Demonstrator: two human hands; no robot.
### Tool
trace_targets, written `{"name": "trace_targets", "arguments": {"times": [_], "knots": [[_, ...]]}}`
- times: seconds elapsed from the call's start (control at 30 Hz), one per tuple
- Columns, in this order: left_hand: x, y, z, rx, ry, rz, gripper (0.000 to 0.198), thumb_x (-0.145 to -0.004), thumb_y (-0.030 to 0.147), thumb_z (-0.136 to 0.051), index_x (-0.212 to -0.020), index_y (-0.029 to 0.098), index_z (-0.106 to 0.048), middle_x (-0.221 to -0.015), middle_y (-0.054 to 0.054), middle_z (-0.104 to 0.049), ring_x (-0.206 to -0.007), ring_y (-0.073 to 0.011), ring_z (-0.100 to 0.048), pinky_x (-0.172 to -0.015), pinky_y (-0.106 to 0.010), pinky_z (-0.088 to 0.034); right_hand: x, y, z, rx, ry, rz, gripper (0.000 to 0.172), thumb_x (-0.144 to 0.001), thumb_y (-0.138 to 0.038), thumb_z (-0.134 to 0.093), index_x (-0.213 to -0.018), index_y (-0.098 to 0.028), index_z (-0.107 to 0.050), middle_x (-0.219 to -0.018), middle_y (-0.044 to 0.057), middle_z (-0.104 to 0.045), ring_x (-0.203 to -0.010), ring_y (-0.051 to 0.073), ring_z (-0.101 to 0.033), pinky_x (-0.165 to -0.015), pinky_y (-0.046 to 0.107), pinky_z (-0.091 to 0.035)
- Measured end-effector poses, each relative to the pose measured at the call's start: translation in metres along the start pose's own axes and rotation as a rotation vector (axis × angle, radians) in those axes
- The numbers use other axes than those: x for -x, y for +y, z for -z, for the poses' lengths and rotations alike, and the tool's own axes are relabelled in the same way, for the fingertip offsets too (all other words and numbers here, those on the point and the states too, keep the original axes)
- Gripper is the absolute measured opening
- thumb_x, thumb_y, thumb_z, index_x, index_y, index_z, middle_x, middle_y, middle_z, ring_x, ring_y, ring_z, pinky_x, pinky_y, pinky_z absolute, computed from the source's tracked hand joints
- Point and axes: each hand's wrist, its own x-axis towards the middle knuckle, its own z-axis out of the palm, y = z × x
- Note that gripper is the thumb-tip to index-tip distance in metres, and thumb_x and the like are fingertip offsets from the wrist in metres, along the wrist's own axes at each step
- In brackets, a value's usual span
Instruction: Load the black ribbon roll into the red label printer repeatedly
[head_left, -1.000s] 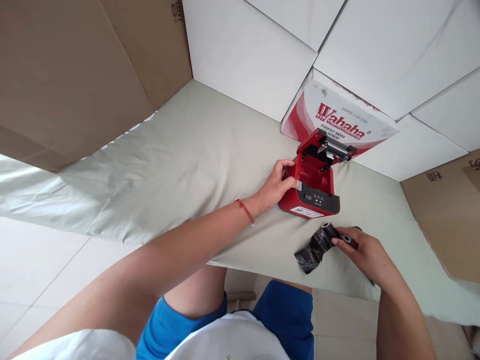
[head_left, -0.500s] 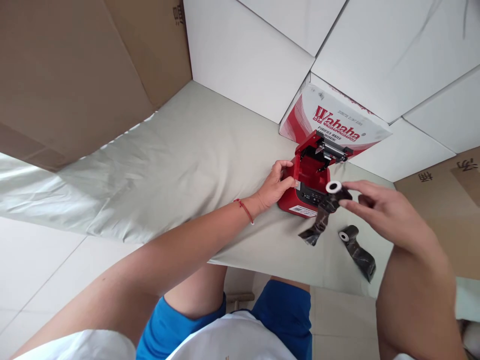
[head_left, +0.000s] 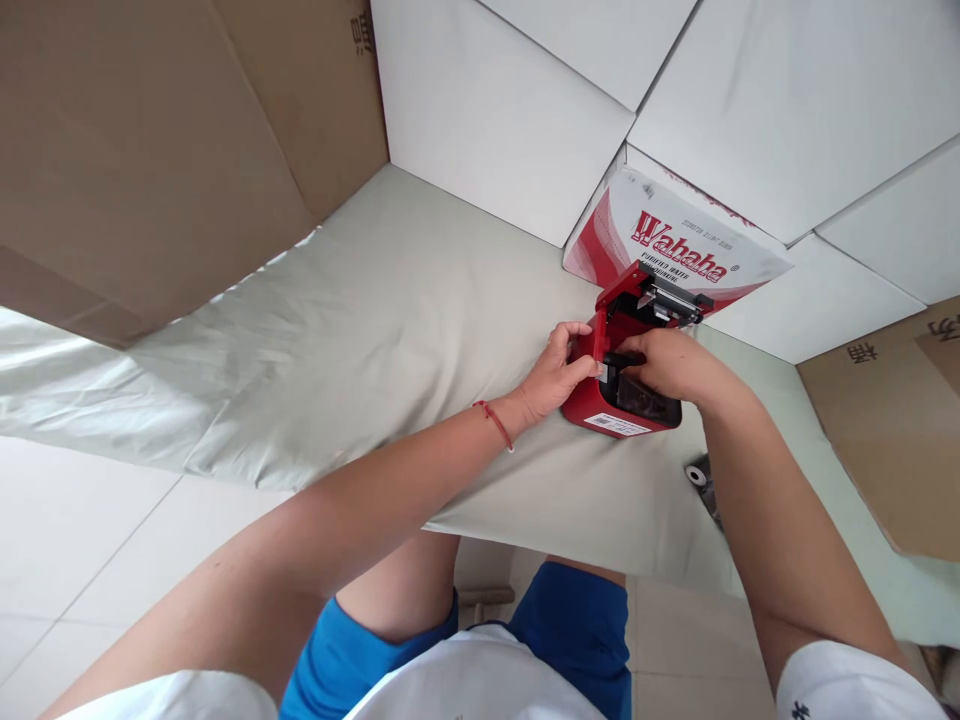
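Both arms [head_left: 367,530] are extended forward, the right hand [head_left: 671,365] being angled inward and curled. The red printer [head_left: 579,405] on the cloth-covered bench [head_left: 465,320] is set labelled front nearside, lid [head_left: 624,284] raised behind. Its left side is clasped by the left hand [head_left: 561,370]. A black roll [head_left: 646,401] within, its long axis obscured, is touched by the right; whether gripped cannot be told.

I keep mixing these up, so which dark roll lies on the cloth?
The roll showing its white core beside the right forearm; the right hand holds the other roll at the open red machine.
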Motion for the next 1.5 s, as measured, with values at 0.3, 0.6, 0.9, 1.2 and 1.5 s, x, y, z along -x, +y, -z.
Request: {"name": "trace_targets", "arguments": {"times": [0.3, 0.6, 0.9, 1.2, 1.5], "knots": [[0.030, 0.005, -0.004, -0.579, 0.022, -0.610, 0.051, -0.095, 0.041, -0.074, -0.143, 0.026, -0.065, -0.167, -0.020, -0.062, -0.167, -0.0419, -0.050, -0.146, -0.065, -0.034, 0.030, 0.009, 0.001, -0.307, 0.112, 0.058, 0.033, -0.107, -0.039, -0.072, -0.131, -0.031, -0.093, -0.128, 0.004, -0.093, -0.114, 0.028, -0.085, -0.099, 0.038, -0.065], [0.038, 0.001, -0.018, -0.880, -0.279, -0.747, 0.022, -0.100, 0.032, -0.071, -0.119, 0.031, -0.082, -0.125, -0.010, -0.085, -0.144, -0.0374, -0.074, -0.135, -0.068, -0.048, 0.024, 0.036, 0.000, -0.554, 0.941, 0.033, 0.065, -0.114, -0.071, -0.056, -0.151, -0.024, -0.081, -0.156, 0.015, -0.082, -0.138, 0.033, -0.078, -0.122, 0.054, -0.061], [0.043, -0.002, -0.016, -1.011, -0.191, -0.939, 0.017, -0.111, 0.025, -0.066, -0.114, 0.032, -0.081, -0.116, -0.004, -0.087, -0.130, -0.0254, -0.081, -0.127, -0.055, -0.058, 0.050, 0.017, -0.033, -0.431, 0.777, 0.187, 0.071, -0.122, -0.074, -0.040, -0.109, -0.027, -0.090, -0.126, 0.013, -0.091, -0.120, 0.032, -0.081, -0.113, 0.052, -0.061], [0.046, -0.006, -0.015, -1.126, -0.001, -1.278, 0.013, -0.110, 0.020, -0.068, -0.117, 0.027, -0.077, -0.111, -0.003, -0.087, -0.129, -0.0220, -0.079, -0.122, -0.047, -0.059, 0.074, 0.001, -0.078, -0.257, 0.822, 0.248, 0.057, -0.126, -0.053, -0.045, -0.127, -0.022, -0.093, -0.124, 0.012, -0.090, -0.102, 0.028, -0.076, -0.087, 0.046, -0.064], [0.043, 0.003, -0.015, -0.878, 0.122, -0.935, 0.031, -0.104, 0.019, -0.057, -0.132, 0.025, -0.069, -0.120, -0.009, -0.082, -0.122, -0.0287, -0.072, -0.106, -0.049, -0.056, 0.076, -0.001, -0.097, -0.371, 0.998, 0.258, 0.032, -0.121, -0.042, -0.065, -0.129, -0.027, -0.092, -0.128, 0.010, -0.091, -0.110, 0.028, -0.082, -0.097, 0.050, -0.066]]}}
